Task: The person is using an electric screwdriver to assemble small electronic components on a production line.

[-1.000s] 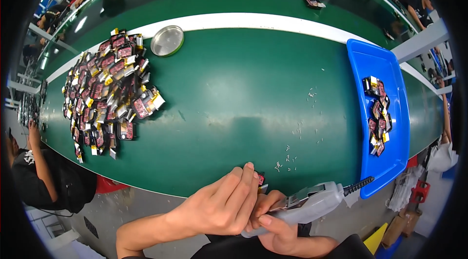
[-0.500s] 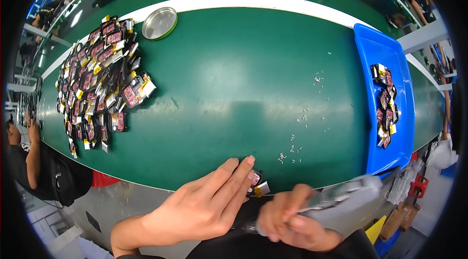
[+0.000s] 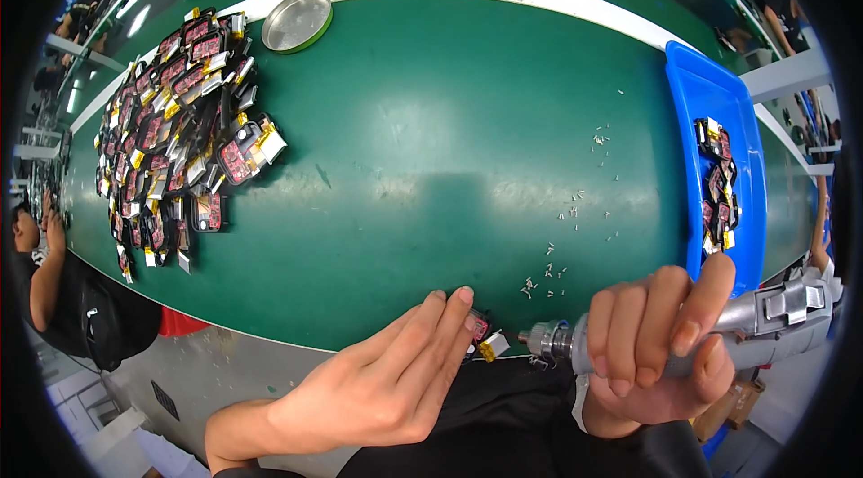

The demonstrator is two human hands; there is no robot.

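Note:
A grey power screwdriver (image 3: 629, 343) lies in my right hand (image 3: 665, 334), fingers wrapped round its body. Its tip (image 3: 530, 337) points left, just right of a small black electronic unit with a reddish circuit board (image 3: 481, 323). From that unit a silver-and-yellow battery pouch (image 3: 493, 346) hangs out at the table's near edge. My left hand (image 3: 378, 379) covers most of the unit, its long fingers together and holding it at the edge; the thumb is hidden. Tiny screws (image 3: 550, 271) lie scattered beyond the screwdriver tip.
Many similar units form a heap (image 3: 171, 136) on the left of the green table (image 3: 378, 190). Near it stands a round metal tin (image 3: 297, 21). A blue tray (image 3: 751, 163) with several units sits at the right. Another person (image 3: 63, 298) is at the far left.
My right hand has moved right and up, and the screwdriver, blurred before, now lies nearly level beside the unit. My left hand stays over the unit. The view has shifted slightly.

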